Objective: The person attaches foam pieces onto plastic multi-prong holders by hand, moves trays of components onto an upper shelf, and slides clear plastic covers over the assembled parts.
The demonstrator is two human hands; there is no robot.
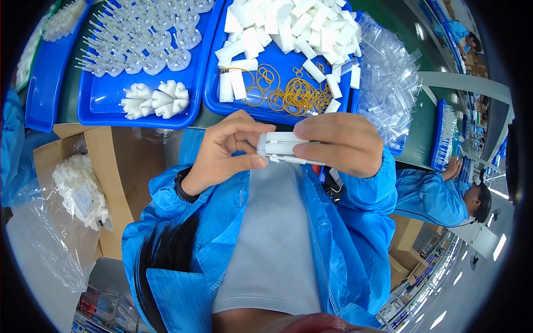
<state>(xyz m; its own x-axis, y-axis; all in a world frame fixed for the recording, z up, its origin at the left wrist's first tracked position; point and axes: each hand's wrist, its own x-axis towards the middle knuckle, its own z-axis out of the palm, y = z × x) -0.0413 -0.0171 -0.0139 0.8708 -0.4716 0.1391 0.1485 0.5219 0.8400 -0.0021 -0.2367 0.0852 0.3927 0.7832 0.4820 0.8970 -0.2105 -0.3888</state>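
Squarely in the head view, a white plastic assembly [280,145] is held between both hands, above the person's chest and just on the near side of a blue tray [272,60]. Its long axis runs roughly left to right, the flat capped end pointing left and the long strips reaching right. The left hand [222,145] pinches the capped end narrowly between thumb and forefinger; the right hand [348,143] grips the strips from above, fingers close together. Those fingers cover the assembly's right end, and the right thumb is hidden, as is the underside. The tray carries white rectangular blocks [294,25] and tangled tan rubber bands [302,97]; its far edge is cut off. Clear plastic pieces [388,83] overlap too much to separate on the green worktop [422,133].
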